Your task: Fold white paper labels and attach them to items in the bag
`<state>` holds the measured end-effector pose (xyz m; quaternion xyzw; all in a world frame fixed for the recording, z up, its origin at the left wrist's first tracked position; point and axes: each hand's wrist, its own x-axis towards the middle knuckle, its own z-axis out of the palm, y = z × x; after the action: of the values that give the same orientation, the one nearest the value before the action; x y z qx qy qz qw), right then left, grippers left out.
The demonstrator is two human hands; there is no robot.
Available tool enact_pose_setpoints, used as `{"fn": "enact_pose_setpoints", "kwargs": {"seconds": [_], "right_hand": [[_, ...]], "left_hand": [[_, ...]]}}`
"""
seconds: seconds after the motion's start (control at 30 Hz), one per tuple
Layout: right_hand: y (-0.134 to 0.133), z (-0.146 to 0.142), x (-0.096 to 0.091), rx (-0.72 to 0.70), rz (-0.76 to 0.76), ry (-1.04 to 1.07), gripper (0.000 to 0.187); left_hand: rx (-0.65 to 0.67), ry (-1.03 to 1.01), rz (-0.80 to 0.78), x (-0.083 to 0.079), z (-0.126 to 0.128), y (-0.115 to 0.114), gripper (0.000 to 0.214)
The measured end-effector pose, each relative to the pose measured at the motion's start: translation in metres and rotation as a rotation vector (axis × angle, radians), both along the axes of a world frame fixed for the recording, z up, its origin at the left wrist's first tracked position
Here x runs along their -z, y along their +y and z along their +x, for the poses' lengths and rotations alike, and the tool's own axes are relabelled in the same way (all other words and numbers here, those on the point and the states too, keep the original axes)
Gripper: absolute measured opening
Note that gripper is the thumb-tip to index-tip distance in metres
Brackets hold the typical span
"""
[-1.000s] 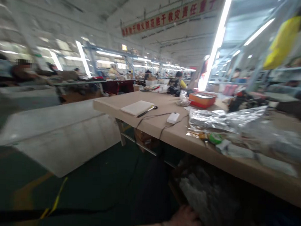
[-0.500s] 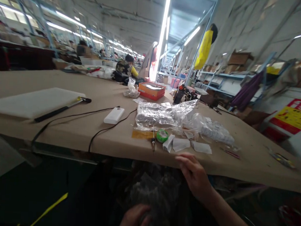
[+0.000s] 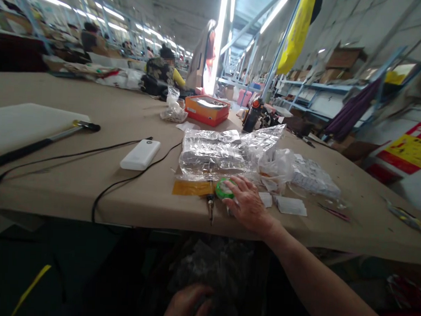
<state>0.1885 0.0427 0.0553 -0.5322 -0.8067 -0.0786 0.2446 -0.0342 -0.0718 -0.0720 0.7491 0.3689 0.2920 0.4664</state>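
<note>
My right hand (image 3: 247,203) lies on the brown table (image 3: 92,181) near its front edge, fingers bent over small white paper pieces and touching a round green thing (image 3: 223,189). A small screwdriver-like tool (image 3: 210,205) and a yellow strip (image 3: 192,188) lie just left of it. Clear plastic bags (image 3: 231,152) are heaped right behind the hand. My left hand (image 3: 186,304) is down below the table edge, resting on a dark crinkled bag (image 3: 223,273); its fingers are partly hidden.
A white power bank (image 3: 140,154) with black cables lies to the left, beside a white board (image 3: 21,126) and a long dark-handled tool (image 3: 41,140). An orange box (image 3: 207,110) and a dark bottle (image 3: 251,115) stand further back. People sit at far tables. Shelves line the right.
The view swung right and down toward the table. My right hand came up from the table edge onto the table top, reaching the green thing and paper pieces. My left hand stayed low.
</note>
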Motion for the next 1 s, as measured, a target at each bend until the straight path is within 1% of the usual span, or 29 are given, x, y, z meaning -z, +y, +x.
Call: {"fn": "enact_pose_setpoints", "kwargs": {"seconds": [0.03, 0.1, 0.17, 0.2, 0.27, 0.33, 0.37, 0.4, 0.43, 0.47, 0.53, 0.67, 0.8, 0.87, 0.93, 1.0], "right_hand": [[-0.003, 0.005, 0.000, -0.009, 0.051, 0.082, 0.040], [-0.012, 0.018, 0.002, 0.009, 0.132, 0.258, 0.028], [-0.024, 0.029, 0.008, 0.069, 0.148, 0.380, 0.014], [-0.031, 0.032, 0.013, 0.091, 0.131, 0.399, 0.016], [-0.044, 0.035, 0.024, 0.077, 0.083, 0.354, 0.026], [-0.053, 0.031, 0.035, 0.045, 0.059, 0.227, 0.023], [-0.056, 0.028, 0.040, 0.047, 0.060, 0.153, 0.020], [-0.058, 0.025, 0.045, 0.063, 0.070, 0.083, 0.022], [-0.059, 0.021, 0.049, 0.085, 0.082, 0.025, 0.031], [-0.059, 0.018, 0.054, 0.104, 0.095, -0.015, 0.038], [-0.059, 0.016, 0.061, 0.118, 0.135, -0.034, 0.039], [-0.059, 0.020, 0.069, 0.065, 0.238, 0.039, 0.028], [-0.059, 0.025, 0.069, 0.003, 0.268, 0.145, 0.022], [-0.059, 0.026, 0.068, -0.010, 0.275, 0.218, 0.020], [-0.060, 0.026, 0.066, -0.033, 0.279, 0.301, 0.018], [-0.063, 0.026, 0.063, -0.087, 0.273, 0.371, 0.017]], "left_hand": [[0.001, -0.011, -0.025, -0.001, 0.001, 0.000, 0.018], [-0.025, -0.023, -0.089, -0.004, 0.003, 0.000, 0.019], [-0.077, -0.018, -0.164, -0.010, 0.006, -0.001, 0.019], [-0.100, -0.016, -0.202, -0.013, 0.008, 0.000, 0.019], [-0.116, -0.027, -0.272, -0.020, 0.012, 0.001, 0.019], [-0.127, -0.050, -0.332, -0.027, 0.017, 0.002, 0.019], [-0.131, -0.064, -0.360, -0.029, 0.019, 0.003, 0.019], [-0.139, -0.078, -0.384, -0.031, 0.022, 0.004, 0.019], [-0.145, -0.089, -0.406, -0.033, 0.024, 0.005, 0.019], [-0.152, -0.096, -0.425, -0.034, 0.026, 0.007, 0.019], [-0.159, -0.101, -0.454, -0.037, 0.029, 0.009, 0.019], [-0.163, -0.130, -0.502, -0.043, 0.037, 0.015, 0.020], [-0.157, -0.230, -0.607, -0.050, 0.050, 0.021, 0.018], [-0.156, -0.301, -0.711, -0.056, 0.058, 0.023, 0.016], [-0.184, -0.401, -0.863, -0.062, 0.066, 0.024, 0.016], [-0.224, -0.538, -1.031, -0.070, 0.073, 0.025, 0.018]]}}
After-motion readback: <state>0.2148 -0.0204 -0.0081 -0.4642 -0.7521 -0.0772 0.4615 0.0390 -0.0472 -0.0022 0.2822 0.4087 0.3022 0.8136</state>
